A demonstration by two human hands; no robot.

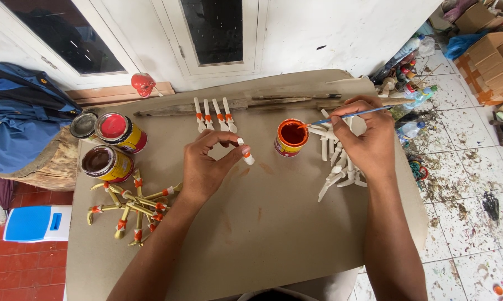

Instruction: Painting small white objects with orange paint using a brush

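- Near the middle of the desk (262, 223), the left hand (204, 170) pinches a small white carved piece (246, 154) with an orange band, thumb and fingertips closed on its upper end, lower end just above the brown cardboard.
- That piece looks light and stiff, likely carved wood; thin enough to snap if squeezed hard, and the orange band may be wet, so the bare white end seems the safe place to grip.
- Over at the right, the right hand (363, 136) clamps a slim blue-handled paintbrush (346, 115) between thumb and fingers, its tip at the rim of the open orange paint tin (290, 136).
- Under that hand lies a heap of unpainted white pieces (335, 167), loose and easily scattered.
- Toward the far edge, four banded white pieces (213, 115) lie in a row, just before a long weathered stick (246, 103).
- By the left edge stand a red paint tin (120, 131) and a brown paint tin (106, 163), lids off, with a pile of yellow painted pieces (132, 209) below them.
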